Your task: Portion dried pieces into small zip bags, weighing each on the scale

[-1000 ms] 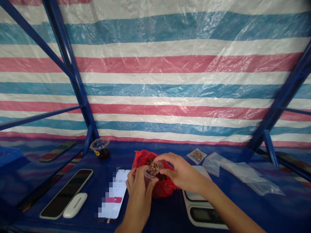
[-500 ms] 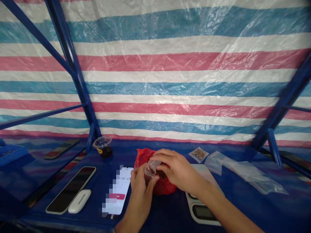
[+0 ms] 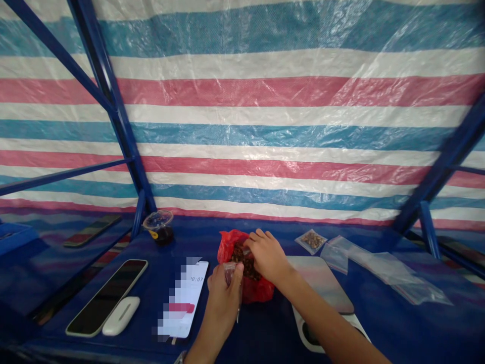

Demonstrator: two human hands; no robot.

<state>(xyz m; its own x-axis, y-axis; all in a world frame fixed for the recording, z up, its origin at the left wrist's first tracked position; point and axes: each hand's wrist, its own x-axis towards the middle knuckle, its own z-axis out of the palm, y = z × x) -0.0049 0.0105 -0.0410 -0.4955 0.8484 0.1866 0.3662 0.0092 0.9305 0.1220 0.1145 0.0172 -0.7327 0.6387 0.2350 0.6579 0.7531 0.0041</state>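
A red plastic bag (image 3: 253,289) of dark brown nuts or beans lies open on the blue table. My right hand (image 3: 267,255) reaches into its mouth, fingers curled down among the contents; a small clear cup seen in it earlier is hidden now. My left hand (image 3: 223,296) sits just left of the red bag and pinches a small clear plastic bag (image 3: 230,271) upright by its top.
A white scale (image 3: 322,288) lies under my right forearm. A lit phone (image 3: 185,298) sits left of the bag, a dark phone (image 3: 108,296) and a white device (image 3: 121,316) further left. A lidded cup (image 3: 159,227), a filled packet (image 3: 311,240) and clear bags (image 3: 379,270) lie behind.
My right hand, which held a small clear cup of beans over the clear bag, has dropped forward into the red bag. My left hand keeps hold of the clear bag.
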